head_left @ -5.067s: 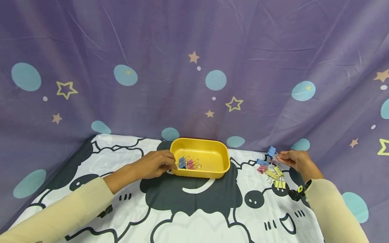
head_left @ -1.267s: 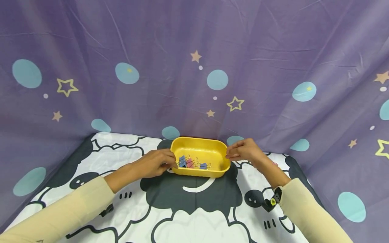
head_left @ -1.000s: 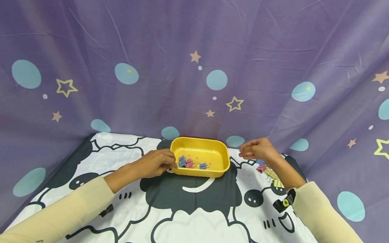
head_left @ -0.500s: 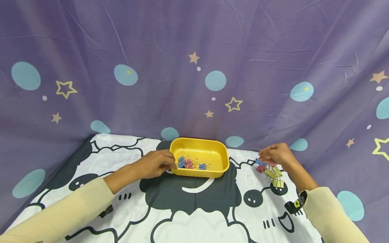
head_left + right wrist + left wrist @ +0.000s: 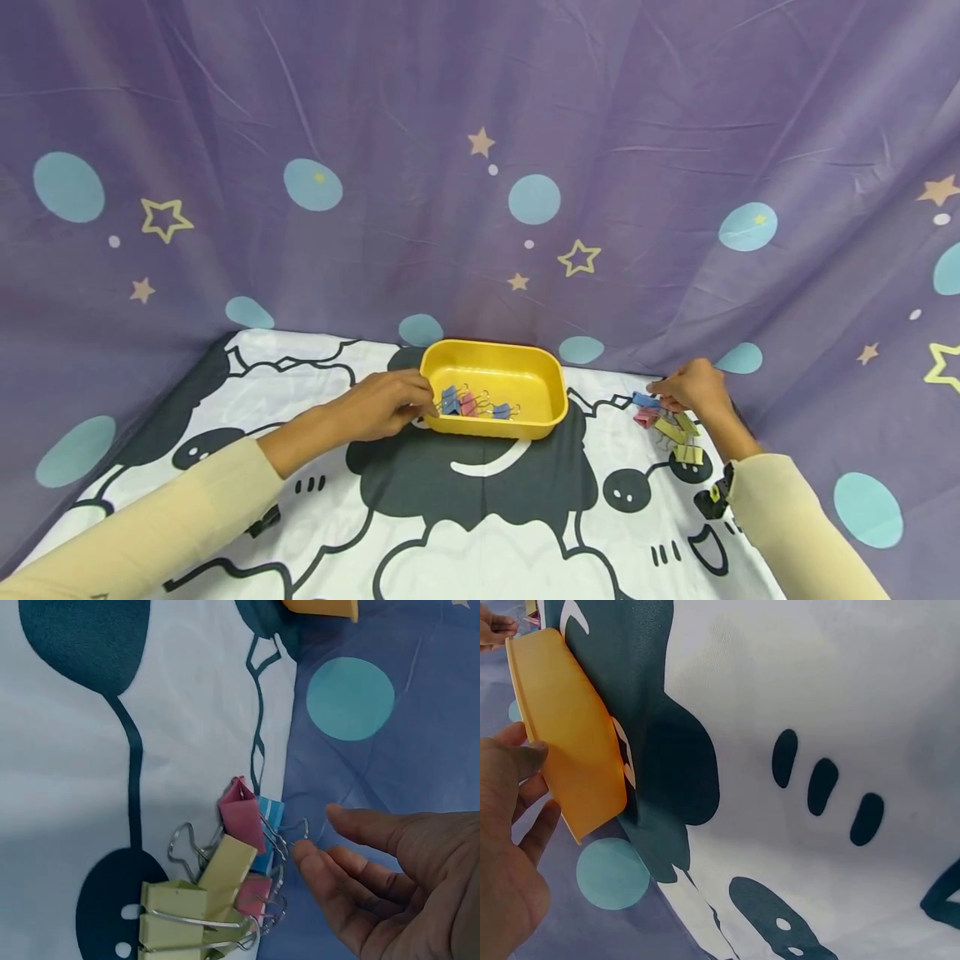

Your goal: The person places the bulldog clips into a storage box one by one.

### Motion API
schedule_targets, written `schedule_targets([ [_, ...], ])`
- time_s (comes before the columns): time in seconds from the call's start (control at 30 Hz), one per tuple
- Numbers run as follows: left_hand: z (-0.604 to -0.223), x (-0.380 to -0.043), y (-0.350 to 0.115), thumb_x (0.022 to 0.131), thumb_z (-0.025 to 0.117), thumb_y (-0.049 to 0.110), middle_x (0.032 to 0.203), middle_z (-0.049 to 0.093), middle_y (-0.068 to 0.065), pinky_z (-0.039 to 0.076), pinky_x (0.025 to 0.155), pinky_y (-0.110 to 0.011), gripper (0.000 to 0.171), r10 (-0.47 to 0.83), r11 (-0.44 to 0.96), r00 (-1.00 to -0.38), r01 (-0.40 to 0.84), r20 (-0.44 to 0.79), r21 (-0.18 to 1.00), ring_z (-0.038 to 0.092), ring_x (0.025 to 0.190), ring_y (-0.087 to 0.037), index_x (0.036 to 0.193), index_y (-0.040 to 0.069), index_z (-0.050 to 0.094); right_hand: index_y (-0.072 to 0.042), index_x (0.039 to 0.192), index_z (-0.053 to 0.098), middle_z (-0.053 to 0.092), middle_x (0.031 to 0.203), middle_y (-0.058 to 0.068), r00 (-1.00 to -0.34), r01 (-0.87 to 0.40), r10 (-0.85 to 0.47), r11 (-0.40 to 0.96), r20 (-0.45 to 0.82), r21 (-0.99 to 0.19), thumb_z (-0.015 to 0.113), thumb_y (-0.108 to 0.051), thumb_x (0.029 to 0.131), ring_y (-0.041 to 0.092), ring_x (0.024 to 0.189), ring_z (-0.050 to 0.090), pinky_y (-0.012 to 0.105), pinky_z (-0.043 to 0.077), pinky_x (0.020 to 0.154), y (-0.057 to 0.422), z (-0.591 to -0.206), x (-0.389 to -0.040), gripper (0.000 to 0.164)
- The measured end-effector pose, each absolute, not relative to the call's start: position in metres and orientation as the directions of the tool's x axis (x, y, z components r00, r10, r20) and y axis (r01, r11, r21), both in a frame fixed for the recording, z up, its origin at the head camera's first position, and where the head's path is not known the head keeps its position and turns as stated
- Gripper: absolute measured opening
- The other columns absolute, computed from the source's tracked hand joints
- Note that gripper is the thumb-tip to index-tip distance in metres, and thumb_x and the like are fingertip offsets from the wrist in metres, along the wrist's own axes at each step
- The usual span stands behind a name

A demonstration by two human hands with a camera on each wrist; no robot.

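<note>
My left hand pinches the left end of a yellow plastic tray; the left wrist view shows the thumb and fingers on either side of its rim. Inside the tray lie a blue binder clip, a pink binder clip and a smaller-looking blue one. At the right, my right hand reaches over a pile of binder clips. In the right wrist view, thumb and forefinger stand apart around the wire handle of a blue binder clip, beside a pink clip.
Several pale yellow binder clips and another pink clip lie tangled in the pile, wire handles crossing. A patterned white and black cloth covers the table. A purple curtain hangs right behind the tray and the clips.
The right hand, which held a blue binder clip over the pile, moved left to the tray and then back to the pile. That blue clip now lies in the tray. The left hand stayed put.
</note>
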State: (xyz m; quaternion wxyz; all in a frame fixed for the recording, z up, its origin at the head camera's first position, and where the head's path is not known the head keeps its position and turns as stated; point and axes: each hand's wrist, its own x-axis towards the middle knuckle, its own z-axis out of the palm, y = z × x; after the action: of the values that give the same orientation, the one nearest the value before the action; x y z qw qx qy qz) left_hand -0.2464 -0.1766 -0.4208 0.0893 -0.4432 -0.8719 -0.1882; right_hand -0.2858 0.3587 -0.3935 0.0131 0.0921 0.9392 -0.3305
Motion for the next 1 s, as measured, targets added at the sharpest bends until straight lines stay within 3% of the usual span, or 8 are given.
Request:
schedule_targets([
  [0.3,-0.419,-0.247,-0.175,0.098,0.08,-0.002,0.103,0.078,0.01,0.062,0.083,-0.032,0.025,0.737,0.53,-0.584,0.812,0.341,0.244,0.066,0.097,-0.007,0.102,0.021,0.087,0.0,0.083,0.083,0.075,0.061,0.001,-0.979,0.198,0.192,0.808,-0.07,-0.555,0.093,-0.015,0.087,0.016,0.061,0.071,0.029,0.053,0.061,0.356,-0.397,-0.291,0.019],
  [0.53,-0.416,-0.247,-0.174,0.098,0.08,-0.002,0.103,0.078,0.01,0.061,0.082,-0.032,0.025,0.734,0.535,-0.588,0.809,0.339,0.244,0.066,0.096,-0.008,0.102,0.022,0.087,0.005,0.096,0.083,0.082,0.071,0.006,-0.98,0.199,0.166,0.743,-0.112,-0.639,0.093,-0.016,0.09,0.016,0.061,0.078,0.033,0.063,0.063,0.355,-0.401,-0.293,0.024],
  [0.67,-0.418,-0.246,-0.175,0.098,0.08,-0.002,0.103,0.078,0.01,0.062,0.084,-0.033,0.025,0.735,0.534,-0.585,0.811,0.342,0.24,0.067,0.096,-0.008,0.102,0.021,0.087,0.004,0.094,0.083,0.075,0.062,-0.004,-0.98,0.197,0.158,0.711,-0.12,-0.675,0.093,-0.008,0.084,0.009,0.056,0.07,0.029,0.059,0.058,0.354,-0.403,-0.297,0.019],
  [0.8,-0.422,-0.247,-0.176,0.097,0.081,-0.003,0.103,0.078,0.01,0.063,0.084,-0.034,0.025,0.736,0.53,-0.576,0.817,0.356,0.228,0.067,0.096,-0.008,0.1,0.021,0.087,0.01,0.102,0.081,0.074,0.063,-0.006,-0.982,0.188,0.133,0.659,-0.133,-0.728,0.087,0.003,0.079,0.006,0.055,0.065,0.027,0.058,0.059,0.347,-0.401,-0.296,0.025],
  [0.9,-0.422,-0.246,-0.176,0.097,0.08,-0.004,0.103,0.078,0.01,0.063,0.084,-0.034,0.026,0.734,0.53,-0.58,0.815,0.353,0.235,0.067,0.096,-0.008,0.1,0.021,0.087,0.018,0.11,0.076,0.08,0.071,0.002,-0.981,0.19,0.09,0.583,-0.17,-0.79,0.082,0.01,0.086,0.008,0.06,0.073,0.03,0.066,0.065,0.342,-0.4,-0.293,0.026],
  [1.0,-0.421,-0.245,-0.176,0.097,0.08,-0.004,0.103,0.078,0.01,0.062,0.083,-0.033,0.026,0.734,0.532,-0.585,0.811,0.344,0.244,0.066,0.096,-0.008,0.101,0.021,0.087,0.018,0.106,0.075,0.082,0.078,0.009,-0.972,0.226,0.062,0.51,-0.227,-0.83,0.077,0.014,0.092,0.012,0.066,0.078,0.034,0.07,0.073,0.341,-0.398,-0.295,0.014],
])
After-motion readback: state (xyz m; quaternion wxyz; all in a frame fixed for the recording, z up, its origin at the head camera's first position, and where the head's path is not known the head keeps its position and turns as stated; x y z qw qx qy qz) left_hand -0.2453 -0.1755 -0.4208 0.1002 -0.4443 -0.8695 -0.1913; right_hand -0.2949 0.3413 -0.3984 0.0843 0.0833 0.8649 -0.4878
